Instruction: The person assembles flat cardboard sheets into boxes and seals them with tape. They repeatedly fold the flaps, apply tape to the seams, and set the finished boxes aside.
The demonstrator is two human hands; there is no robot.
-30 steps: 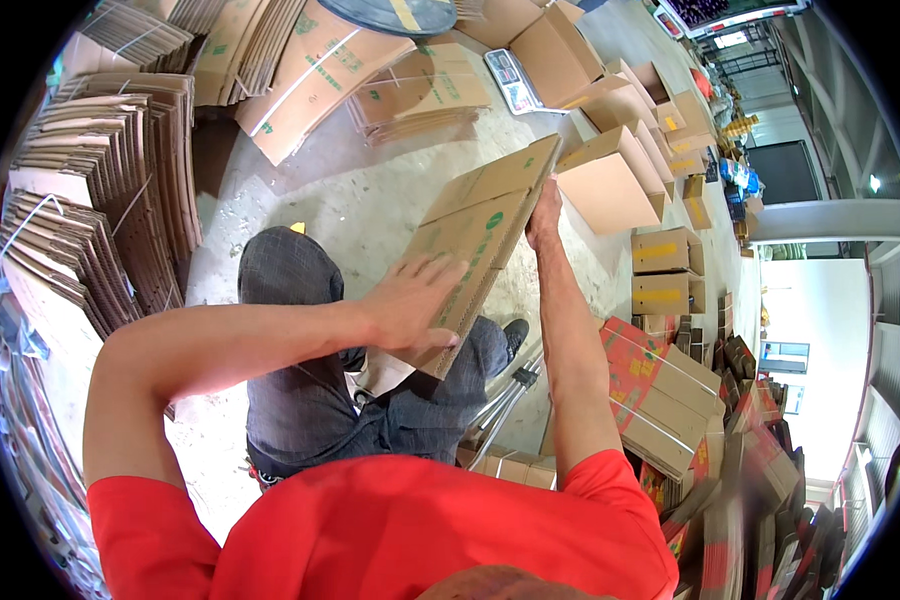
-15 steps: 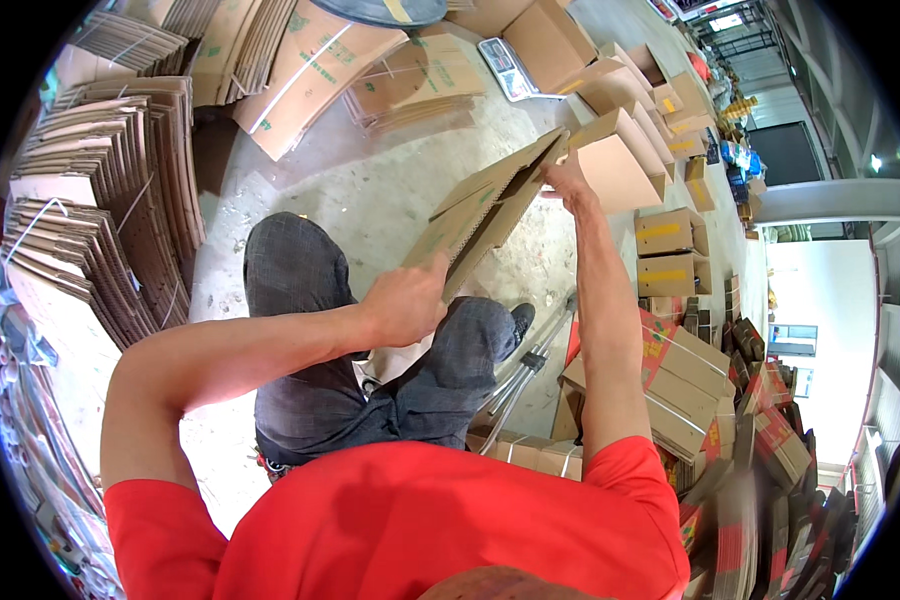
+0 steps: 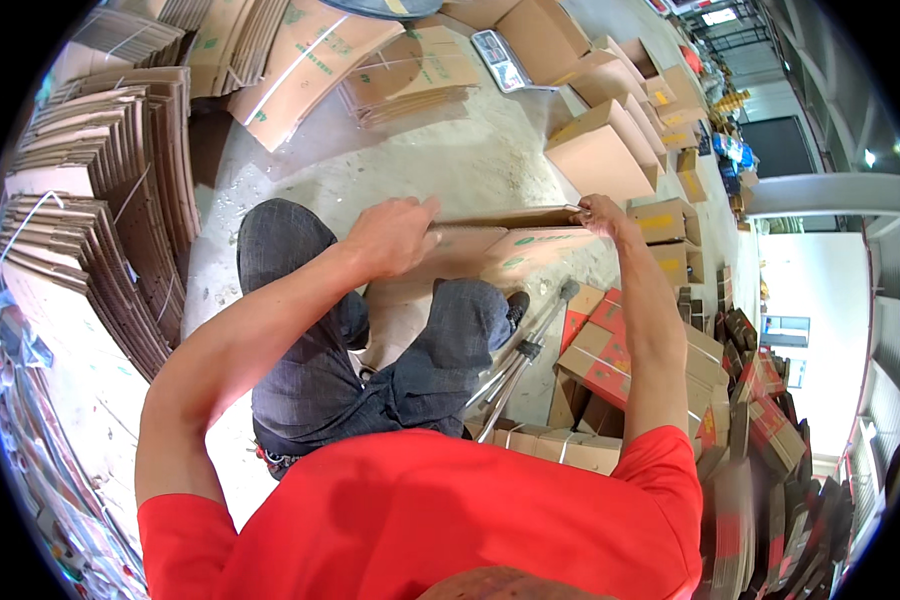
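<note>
A brown cardboard box (image 3: 515, 245) with green print hangs between my hands in front of my knees, partly opened out, with a narrow gap along its upper edge. My left hand (image 3: 395, 236) is closed at the box's left end, its fingers and thumb on either side of the upper corner. At the opposite end, my right hand (image 3: 602, 216) pinches the right corner with its fingertips. The underside of the box is hidden from view.
Tied stacks of flat cardboard (image 3: 100, 220) stand at the left, with more flat bundles (image 3: 315, 60) ahead. A scale (image 3: 501, 62) lies beside open boxes (image 3: 610, 150) at the right. Nearer, a metal tripod (image 3: 520, 355) stands by packed cartons (image 3: 595, 350).
The cardboard has swung from a steep slant to nearly level and has spread from flat. My left hand has moved up and forward; my right hand has come down and slightly right.
</note>
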